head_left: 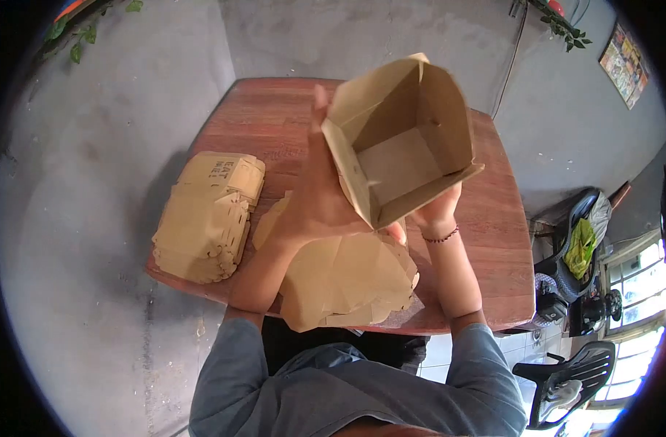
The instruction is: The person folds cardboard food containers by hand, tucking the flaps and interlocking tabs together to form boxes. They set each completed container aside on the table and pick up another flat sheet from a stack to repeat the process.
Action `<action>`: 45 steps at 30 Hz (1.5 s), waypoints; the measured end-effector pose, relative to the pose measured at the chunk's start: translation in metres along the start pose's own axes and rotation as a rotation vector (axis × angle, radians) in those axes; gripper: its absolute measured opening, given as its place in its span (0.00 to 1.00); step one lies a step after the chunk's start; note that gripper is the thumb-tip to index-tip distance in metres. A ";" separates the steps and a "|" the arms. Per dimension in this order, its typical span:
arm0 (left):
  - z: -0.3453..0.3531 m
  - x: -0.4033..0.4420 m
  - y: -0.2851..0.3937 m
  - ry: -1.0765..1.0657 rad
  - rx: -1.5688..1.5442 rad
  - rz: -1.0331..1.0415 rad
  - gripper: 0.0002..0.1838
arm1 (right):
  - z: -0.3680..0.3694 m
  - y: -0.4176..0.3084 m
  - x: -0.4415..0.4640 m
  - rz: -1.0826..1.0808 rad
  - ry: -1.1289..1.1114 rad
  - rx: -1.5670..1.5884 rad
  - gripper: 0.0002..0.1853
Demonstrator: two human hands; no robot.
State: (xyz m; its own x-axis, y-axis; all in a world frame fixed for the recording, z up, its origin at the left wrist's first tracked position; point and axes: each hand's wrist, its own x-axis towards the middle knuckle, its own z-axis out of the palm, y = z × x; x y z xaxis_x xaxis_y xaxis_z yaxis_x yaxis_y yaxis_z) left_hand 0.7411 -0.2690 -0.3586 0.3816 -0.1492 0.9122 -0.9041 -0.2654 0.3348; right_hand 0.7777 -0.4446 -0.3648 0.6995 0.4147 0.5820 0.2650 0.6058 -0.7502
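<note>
Above wood table [493,255], I'm gripping open cardbd. box [402,164] w/ L hand [322,193] & R hand [438,210], flat ctns. [340,277] lying below.

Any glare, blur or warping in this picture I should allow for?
Head view: strong fisheye bending, black corners; windows at right blown out; left hand slightly blurred; inside of the open box partly shaded; soft shadow on the wall beside the carton stack.

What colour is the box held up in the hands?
Plain light brown cardboard, inside and out where visible; the head view shows it.
</note>
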 end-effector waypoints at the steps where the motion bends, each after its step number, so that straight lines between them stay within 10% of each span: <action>1: 0.000 0.002 0.000 -0.005 0.009 0.010 0.74 | 0.000 0.011 -0.002 0.012 -0.125 0.657 0.46; 2: 0.001 0.003 0.001 -0.011 0.018 0.020 0.68 | -0.001 0.019 -0.004 0.027 -0.248 1.315 0.46; 4: 0.001 0.006 0.002 -0.025 0.035 0.039 0.58 | -0.007 0.022 -0.005 0.060 -0.206 1.289 0.46; 7: 0.004 0.005 0.006 0.043 -0.181 -0.103 0.49 | -0.014 0.023 -0.008 0.063 -0.151 0.979 0.38; 9: 0.003 0.000 0.001 0.010 -0.177 -0.126 0.50 | -0.023 0.026 -0.016 0.045 0.082 0.237 0.40; 12: -0.016 -0.010 0.000 -0.104 -0.068 -0.156 0.50 | -0.050 0.046 -0.009 -0.254 -0.414 0.757 0.51; 16: -0.014 -0.006 0.002 -0.078 0.190 -0.086 0.50 | -0.071 0.044 -0.034 -0.313 -0.281 0.680 0.59; 17: -0.016 -0.010 0.018 -0.132 0.275 -0.212 0.50 | -0.070 0.037 -0.049 -0.179 0.114 0.096 0.61; 20: -0.012 0.000 0.025 -0.375 0.039 -0.479 0.52 | -0.069 0.039 -0.041 -0.487 -0.149 0.186 0.60; 42: 0.012 -0.007 -0.026 -0.181 0.332 0.288 0.44 | -0.046 0.048 -0.046 -0.436 0.041 0.034 0.57; 45: 0.002 -0.004 -0.004 -0.259 0.195 0.071 0.45 | -0.044 0.047 -0.046 -0.427 0.065 0.012 0.57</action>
State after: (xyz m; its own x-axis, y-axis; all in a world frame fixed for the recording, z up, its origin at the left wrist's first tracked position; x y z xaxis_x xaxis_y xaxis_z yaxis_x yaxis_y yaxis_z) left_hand 0.7434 -0.2690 -0.3643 0.3782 -0.4048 0.8326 -0.8858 -0.4196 0.1983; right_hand 0.7871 -0.4650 -0.4408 0.5690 0.0819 0.8183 0.5324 0.7217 -0.4424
